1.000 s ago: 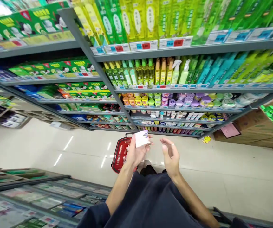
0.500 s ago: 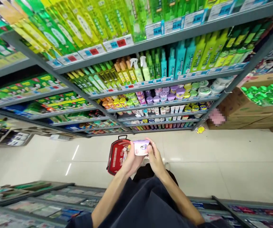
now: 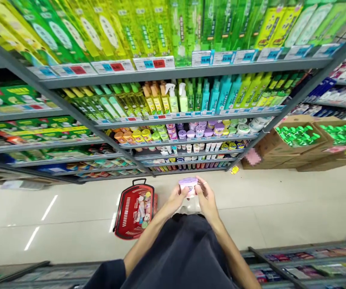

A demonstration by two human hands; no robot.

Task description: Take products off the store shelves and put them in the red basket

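Head cam | left hand (image 3: 176,197) and right hand (image 3: 206,199) in a firm two-handed grip on a lilac-lidded tub (image 3: 188,186) (label mostly hidden, lol) | red shopping basket (image 3: 133,212) on tile floor (image 3: 275,212) nearby

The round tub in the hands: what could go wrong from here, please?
The tub is gripped only at its sides by the left hand and right hand, above a hard tile floor, so it might slip, fall and possibly burst open. The red basket sits on the floor close beside the person, so a careless step could perhaps catch it and spill its contents.
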